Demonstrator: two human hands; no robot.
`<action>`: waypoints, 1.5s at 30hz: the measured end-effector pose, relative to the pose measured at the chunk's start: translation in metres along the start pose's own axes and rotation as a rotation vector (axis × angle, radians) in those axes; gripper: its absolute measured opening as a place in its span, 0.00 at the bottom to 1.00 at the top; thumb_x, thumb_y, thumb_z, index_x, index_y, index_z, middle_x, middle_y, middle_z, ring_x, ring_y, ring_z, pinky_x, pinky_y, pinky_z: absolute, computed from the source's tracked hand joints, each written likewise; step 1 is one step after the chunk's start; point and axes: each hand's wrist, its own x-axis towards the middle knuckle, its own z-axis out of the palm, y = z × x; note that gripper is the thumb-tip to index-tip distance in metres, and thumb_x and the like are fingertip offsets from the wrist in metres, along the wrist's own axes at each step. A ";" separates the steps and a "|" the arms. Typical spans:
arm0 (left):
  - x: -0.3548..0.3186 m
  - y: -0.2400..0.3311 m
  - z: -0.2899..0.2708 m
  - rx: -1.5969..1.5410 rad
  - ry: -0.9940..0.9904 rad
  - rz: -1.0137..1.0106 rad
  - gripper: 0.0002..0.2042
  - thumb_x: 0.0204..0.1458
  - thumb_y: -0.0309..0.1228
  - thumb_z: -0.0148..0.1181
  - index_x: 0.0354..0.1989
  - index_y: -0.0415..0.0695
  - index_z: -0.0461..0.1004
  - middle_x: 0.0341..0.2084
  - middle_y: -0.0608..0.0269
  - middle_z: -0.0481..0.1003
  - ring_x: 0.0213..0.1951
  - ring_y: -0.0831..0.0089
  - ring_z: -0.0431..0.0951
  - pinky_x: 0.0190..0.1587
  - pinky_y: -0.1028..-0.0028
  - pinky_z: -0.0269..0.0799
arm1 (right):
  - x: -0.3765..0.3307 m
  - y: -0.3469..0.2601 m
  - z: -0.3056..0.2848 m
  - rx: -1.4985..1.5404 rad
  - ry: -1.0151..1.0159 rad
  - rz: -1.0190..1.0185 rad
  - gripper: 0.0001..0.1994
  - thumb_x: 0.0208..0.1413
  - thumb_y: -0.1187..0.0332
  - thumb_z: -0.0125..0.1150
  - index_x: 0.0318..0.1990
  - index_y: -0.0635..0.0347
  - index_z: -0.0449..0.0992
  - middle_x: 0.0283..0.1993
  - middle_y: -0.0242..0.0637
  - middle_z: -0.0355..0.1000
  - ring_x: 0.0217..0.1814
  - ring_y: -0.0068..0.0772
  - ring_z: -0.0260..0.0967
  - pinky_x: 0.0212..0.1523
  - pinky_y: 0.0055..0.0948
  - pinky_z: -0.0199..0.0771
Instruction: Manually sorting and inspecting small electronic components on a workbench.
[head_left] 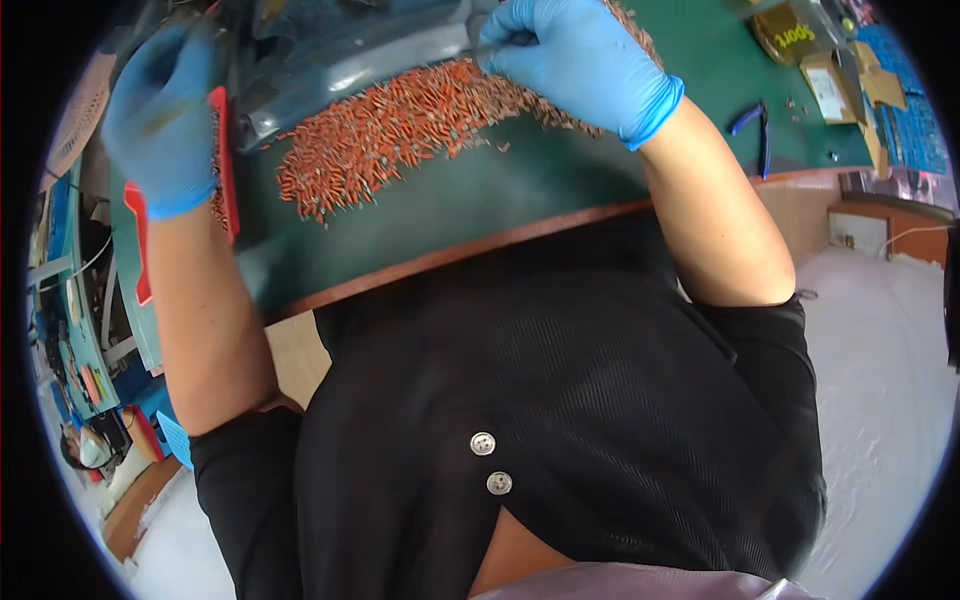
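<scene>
A blue glove covers each of my hands. At the upper middle, my right hand (575, 65) is closed, its thumb and fingers pinched at the right edge of a clear plastic bag (340, 75). Under and in front of the bag spreads a heap of small orange-and-grey pieces (390, 130), too small to name. My left hand (160, 125) is raised over a red tray (226, 170) at the left, which holds some small dark pieces. That hand is smeared by motion, and what its fingers do is not clear.
The green table (440, 210) ends in a brown front edge close to my body. Blue-handled pliers (765, 140) lie at the right. Beyond them are an open cardboard box (840, 85) and a yellowish package (790, 35). Cluttered shelves (85, 300) stand at the far left.
</scene>
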 end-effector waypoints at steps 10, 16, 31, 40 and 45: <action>-0.044 -0.052 -0.102 0.516 -0.200 -0.348 0.15 0.52 0.34 0.62 0.43 0.37 0.78 0.38 0.57 0.80 0.39 0.75 0.77 0.46 0.77 0.69 | -0.043 0.030 0.042 -0.144 -0.057 -0.106 0.08 0.43 0.70 0.66 0.32 0.61 0.79 0.28 0.42 0.75 0.31 0.37 0.75 0.36 0.32 0.75; -0.070 0.024 -0.024 0.142 -0.377 -0.322 0.10 0.52 0.27 0.62 0.41 0.35 0.76 0.31 0.62 0.79 0.34 0.80 0.76 0.40 0.81 0.71 | -0.041 0.017 0.053 -0.481 -0.168 -0.019 0.09 0.47 0.65 0.62 0.35 0.57 0.79 0.34 0.45 0.75 0.39 0.44 0.75 0.42 0.39 0.75; -0.111 0.115 0.050 -0.258 -0.385 -0.257 0.11 0.43 0.25 0.67 0.35 0.39 0.75 0.28 0.62 0.76 0.25 0.79 0.74 0.26 0.79 0.69 | -0.050 0.008 0.068 1.789 -0.045 0.126 0.07 0.59 0.74 0.53 0.43 0.59 0.74 0.38 0.31 0.74 0.39 0.26 0.70 0.44 0.29 0.71; -0.105 0.121 0.047 -0.149 -0.328 -0.068 0.05 0.44 0.22 0.64 0.29 0.41 0.74 0.22 0.63 0.73 0.21 0.77 0.72 0.24 0.79 0.67 | -0.057 -0.012 0.069 1.675 0.112 0.141 0.05 0.57 0.75 0.56 0.40 0.61 0.74 0.36 0.32 0.74 0.38 0.23 0.70 0.44 0.22 0.70; -0.102 0.118 0.040 -0.150 -0.395 -0.122 0.05 0.44 0.21 0.62 0.29 0.41 0.74 0.22 0.65 0.74 0.21 0.79 0.72 0.25 0.80 0.67 | -0.059 -0.014 0.062 0.975 0.106 0.063 0.07 0.60 0.72 0.54 0.43 0.65 0.72 0.35 0.31 0.70 0.37 0.22 0.66 0.43 0.22 0.66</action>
